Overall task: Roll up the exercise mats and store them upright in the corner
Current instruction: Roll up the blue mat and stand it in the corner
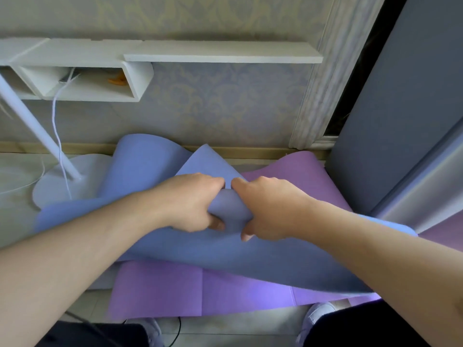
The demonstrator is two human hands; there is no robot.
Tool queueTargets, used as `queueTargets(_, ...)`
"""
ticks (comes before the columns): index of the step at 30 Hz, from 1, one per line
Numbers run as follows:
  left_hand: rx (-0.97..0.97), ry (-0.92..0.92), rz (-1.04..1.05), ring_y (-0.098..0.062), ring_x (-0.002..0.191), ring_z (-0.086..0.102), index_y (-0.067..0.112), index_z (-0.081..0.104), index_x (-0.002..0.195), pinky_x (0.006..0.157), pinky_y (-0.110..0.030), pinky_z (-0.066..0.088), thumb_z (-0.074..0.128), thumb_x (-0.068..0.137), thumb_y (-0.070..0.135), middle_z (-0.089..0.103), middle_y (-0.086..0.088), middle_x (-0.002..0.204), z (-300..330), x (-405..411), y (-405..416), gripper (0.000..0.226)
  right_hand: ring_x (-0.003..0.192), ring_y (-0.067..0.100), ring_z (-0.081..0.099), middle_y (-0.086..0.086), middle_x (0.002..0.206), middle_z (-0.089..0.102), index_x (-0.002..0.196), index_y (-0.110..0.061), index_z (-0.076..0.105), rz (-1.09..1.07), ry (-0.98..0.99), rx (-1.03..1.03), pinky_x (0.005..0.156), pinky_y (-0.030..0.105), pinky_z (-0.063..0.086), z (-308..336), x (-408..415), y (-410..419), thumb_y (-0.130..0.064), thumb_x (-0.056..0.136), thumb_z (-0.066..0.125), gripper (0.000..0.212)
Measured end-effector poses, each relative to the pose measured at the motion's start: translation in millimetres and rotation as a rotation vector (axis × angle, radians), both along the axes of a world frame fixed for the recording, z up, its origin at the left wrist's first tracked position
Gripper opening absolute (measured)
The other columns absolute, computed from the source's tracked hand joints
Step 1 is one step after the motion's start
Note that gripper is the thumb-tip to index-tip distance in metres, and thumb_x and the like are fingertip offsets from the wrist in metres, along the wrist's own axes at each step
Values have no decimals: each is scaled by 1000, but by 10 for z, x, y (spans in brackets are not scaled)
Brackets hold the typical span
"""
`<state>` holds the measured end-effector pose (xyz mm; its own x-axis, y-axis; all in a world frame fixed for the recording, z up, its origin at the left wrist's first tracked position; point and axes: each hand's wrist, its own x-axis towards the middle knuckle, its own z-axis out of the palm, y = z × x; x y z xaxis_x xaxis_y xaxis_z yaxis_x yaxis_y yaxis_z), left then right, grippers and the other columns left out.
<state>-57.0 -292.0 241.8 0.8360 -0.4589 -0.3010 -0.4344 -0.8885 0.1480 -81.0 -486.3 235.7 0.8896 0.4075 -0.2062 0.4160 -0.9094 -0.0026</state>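
In the centre of the frame both hands grip a bunched fold of the blue mat, which lies crumpled and slanting across the middle from the left edge down to the lower right. The left hand has its fingers curled over the top of the fold with the thumb tucked under it, and the right hand clamps the same fold from the other side, fingers curled over and thumb below; the two sets of knuckles nearly touch. Part of the blue mat rises in loose humps toward the wall at the upper centre. Under it lies the purple mat, flat on the floor, showing at the lower centre and again at the right of centre near the skirting. At the upper left a white wall shelf hangs on patterned wallpaper, and a white lamp stand slants down to its base on the floor at the left
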Motion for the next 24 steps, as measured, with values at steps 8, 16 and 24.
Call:
queueTargets(8,120,-197,-41,-19,87,56,28,44,113,65,-37,40,76,78,75,58,11,103,29,-91,-40,67,84,31,61,4,100,62,115,-21,48,-33,64,103,68,42,53,64,129,-148,-38,87,80,46)
queueTargets(16,-6,61,2,-12,78,63,35,52,95,66,-37,54,80,83,61,64,11,86,76,-9,21,41,66,24,47,-5,83,48,107,-25,32,-14,-22,-1,50,34,29,5,-4,-20,-44,81,86,64)
queueTargets(24,182,-214,-35,-22,84,53,24,40,104,65,-37,38,81,81,64,49,9,93,16,-110,-33,62,83,30,59,2,97,62,114,-23,49,-26,24,71,62,40,45,64,103,-71,-37,88,78,41)
